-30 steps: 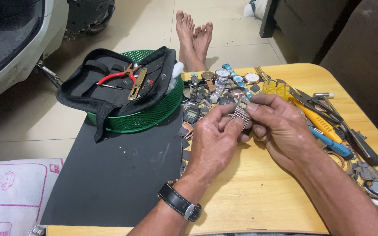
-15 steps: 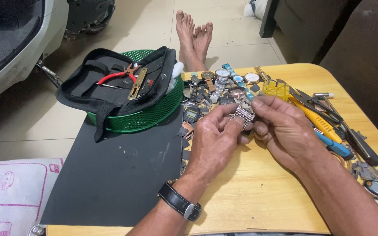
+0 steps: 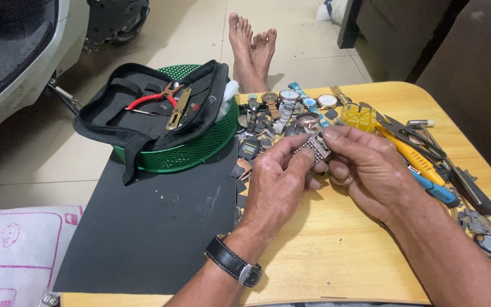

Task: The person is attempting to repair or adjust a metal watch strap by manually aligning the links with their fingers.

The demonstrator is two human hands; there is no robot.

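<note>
Both hands meet over the middle of a yellow wooden table point(image 3: 336, 250). My left hand point(image 3: 277, 185), with a black wristwatch on its wrist, pinches one end of a silver metal watch band point(image 3: 312, 146). My right hand point(image 3: 365, 170) grips the band's other end with thumb and forefinger. The band is lifted just above a heap of watches and watch parts point(image 3: 279, 116) at the table's far side.
A black mat point(image 3: 154, 227) covers the table's left part. On it stands a green basket point(image 3: 200, 145) holding an open black tool pouch point(image 3: 143, 113) with red pliers. Screwdrivers and cutters point(image 3: 421, 165) lie at the right. Bare feet point(image 3: 251, 45) rest on the floor beyond.
The two hands have turned the watch band slightly between the fingers. Their place over the table is almost the same.
</note>
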